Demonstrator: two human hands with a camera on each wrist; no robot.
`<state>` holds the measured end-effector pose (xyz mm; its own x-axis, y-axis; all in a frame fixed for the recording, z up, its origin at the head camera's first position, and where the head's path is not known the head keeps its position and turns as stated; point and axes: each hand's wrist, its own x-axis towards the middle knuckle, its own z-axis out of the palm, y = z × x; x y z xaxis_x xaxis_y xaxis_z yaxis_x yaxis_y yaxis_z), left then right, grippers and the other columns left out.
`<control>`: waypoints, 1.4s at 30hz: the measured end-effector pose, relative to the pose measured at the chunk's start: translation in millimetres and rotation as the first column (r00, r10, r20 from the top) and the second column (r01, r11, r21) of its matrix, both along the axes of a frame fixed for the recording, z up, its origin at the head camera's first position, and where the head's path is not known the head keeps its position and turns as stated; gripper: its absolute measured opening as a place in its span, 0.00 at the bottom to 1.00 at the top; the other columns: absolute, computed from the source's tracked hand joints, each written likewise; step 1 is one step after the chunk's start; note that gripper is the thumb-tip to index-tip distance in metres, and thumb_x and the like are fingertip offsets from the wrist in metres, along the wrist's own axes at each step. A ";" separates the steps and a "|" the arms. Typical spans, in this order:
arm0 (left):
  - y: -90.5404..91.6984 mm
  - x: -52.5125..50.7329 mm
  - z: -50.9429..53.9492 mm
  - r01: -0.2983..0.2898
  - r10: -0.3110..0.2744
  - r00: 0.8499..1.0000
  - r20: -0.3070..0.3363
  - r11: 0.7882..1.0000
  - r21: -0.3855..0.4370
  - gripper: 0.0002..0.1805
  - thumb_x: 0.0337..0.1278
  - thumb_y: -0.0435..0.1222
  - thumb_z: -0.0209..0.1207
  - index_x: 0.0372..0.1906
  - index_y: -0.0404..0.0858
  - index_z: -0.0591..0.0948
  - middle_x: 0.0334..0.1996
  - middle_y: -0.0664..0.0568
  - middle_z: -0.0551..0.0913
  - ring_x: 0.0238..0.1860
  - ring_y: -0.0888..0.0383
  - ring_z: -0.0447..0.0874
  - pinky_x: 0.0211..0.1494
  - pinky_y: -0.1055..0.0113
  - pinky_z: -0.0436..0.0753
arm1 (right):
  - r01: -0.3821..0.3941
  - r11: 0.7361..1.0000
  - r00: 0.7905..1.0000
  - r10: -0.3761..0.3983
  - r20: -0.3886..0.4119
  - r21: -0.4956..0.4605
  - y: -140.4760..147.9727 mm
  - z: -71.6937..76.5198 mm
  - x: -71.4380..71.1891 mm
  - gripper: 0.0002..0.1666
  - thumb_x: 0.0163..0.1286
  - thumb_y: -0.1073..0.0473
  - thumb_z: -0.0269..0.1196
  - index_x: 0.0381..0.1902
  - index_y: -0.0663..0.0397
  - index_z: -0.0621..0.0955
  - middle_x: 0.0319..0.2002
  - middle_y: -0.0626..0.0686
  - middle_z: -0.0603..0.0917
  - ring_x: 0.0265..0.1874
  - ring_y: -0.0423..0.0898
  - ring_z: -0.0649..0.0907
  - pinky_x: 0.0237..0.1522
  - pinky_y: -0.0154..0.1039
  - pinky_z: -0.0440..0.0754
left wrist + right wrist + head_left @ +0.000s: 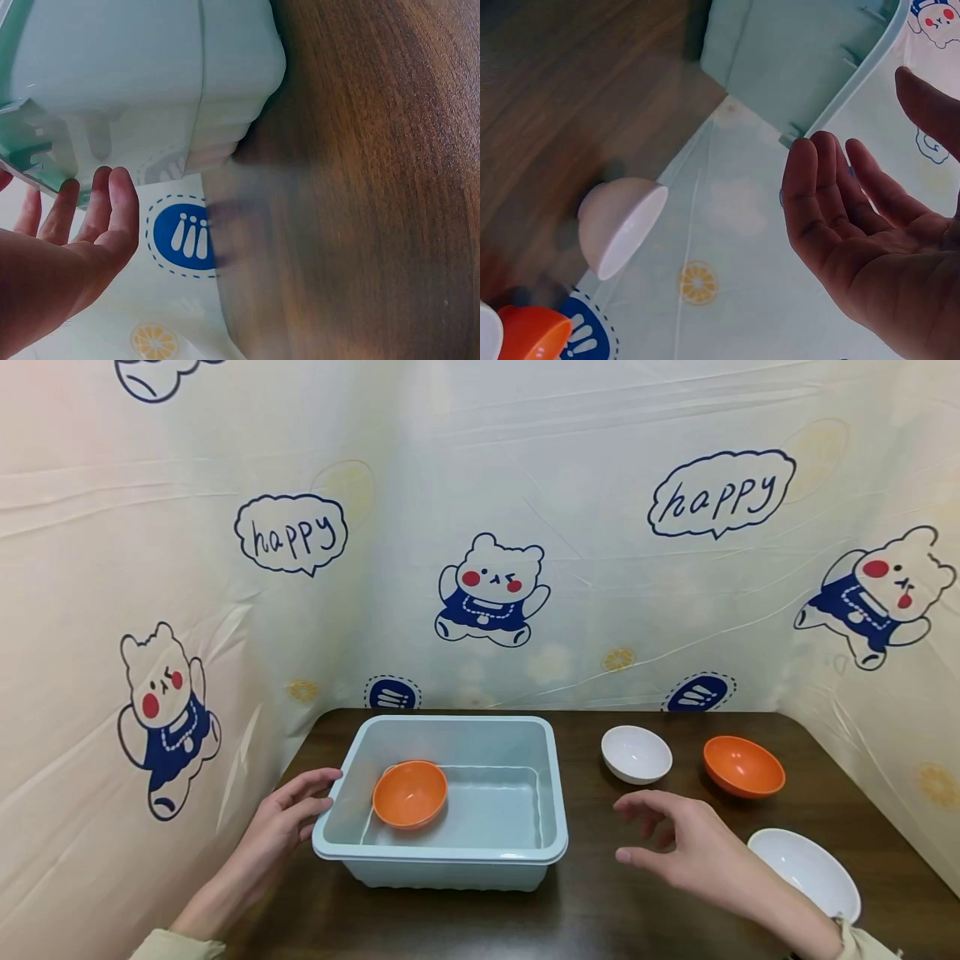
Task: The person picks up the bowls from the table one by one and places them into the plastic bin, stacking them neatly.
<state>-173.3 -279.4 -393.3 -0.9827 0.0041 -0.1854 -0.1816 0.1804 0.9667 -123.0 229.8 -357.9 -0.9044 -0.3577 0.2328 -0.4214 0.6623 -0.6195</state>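
A pale blue plastic basin (450, 853) stands on the table with an orange bowl (410, 794) inside, at its left. My left hand (273, 827) touches the basin's left rim with its fingertips; in the left wrist view the fingers of the left hand (82, 240) lie against the basin's side (135, 112). Right of the basin, my right hand (693, 852) hovers over the table, fingers loosely bent and holding nothing. The right wrist view shows the same hand (870, 225) with thumb and fingers apart. A small white bowl (637, 754) sits just beyond it.
Another orange bowl (743, 767) stands at the right of the dark wooden table (600, 910). A larger white bowl (806, 872) lies nearer, partly behind my right forearm. A printed cloth (585, 568) hangs around the back and sides of the table.
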 end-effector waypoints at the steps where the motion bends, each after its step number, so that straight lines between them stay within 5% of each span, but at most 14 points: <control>1: 0.0 0.0 0.1 -0.001 0.001 1.000 0.001 1.000 -0.001 0.27 0.79 0.38 0.55 0.76 0.37 0.69 0.70 0.48 0.73 0.54 0.58 0.80 0.55 0.65 0.84 | 0.002 1.000 1.000 -0.002 -0.001 0.001 1.0 -0.9 0.5 0.26 0.59 0.50 0.81 0.53 0.48 0.85 0.43 0.40 0.85 0.36 0.39 0.81 0.37 0.36 0.83; 13: 0.2 -0.4 -0.4 -0.006 0.006 1.000 0.007 1.000 0.005 0.27 0.79 0.37 0.55 0.76 0.37 0.69 0.70 0.47 0.72 0.55 0.57 0.79 0.56 0.65 0.83 | 0.023 1.000 1.000 -0.022 0.021 -0.013 9.9 -12.2 6.3 0.28 0.58 0.50 0.82 0.53 0.49 0.85 0.44 0.41 0.86 0.36 0.37 0.81 0.38 0.37 0.85; 23: -0.6 -1.8 -1.5 -0.003 0.003 1.000 0.007 1.000 0.022 0.26 0.80 0.37 0.55 0.76 0.37 0.69 0.70 0.47 0.72 0.56 0.57 0.79 0.56 0.65 0.84 | 0.122 0.992 0.991 -0.123 0.045 0.031 22.8 -14.3 11.0 0.32 0.55 0.48 0.83 0.56 0.49 0.84 0.45 0.41 0.86 0.37 0.39 0.81 0.37 0.38 0.83; 42: -0.5 1.0 0.1 0.015 -0.015 1.000 -0.010 0.999 0.028 0.27 0.79 0.39 0.56 0.76 0.37 0.69 0.69 0.48 0.74 0.56 0.58 0.79 0.56 0.64 0.83 | 0.342 0.937 0.939 -0.340 -0.041 0.071 52.3 -30.4 20.8 0.38 0.56 0.41 0.82 0.61 0.48 0.84 0.45 0.44 0.86 0.37 0.41 0.82 0.37 0.38 0.82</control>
<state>-172.3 -279.9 -393.2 -0.9843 0.0240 -0.1751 -0.1693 0.1559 0.9732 -102.2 282.1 -388.3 -0.9686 -0.0461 0.2442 -0.1782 0.8137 -0.5533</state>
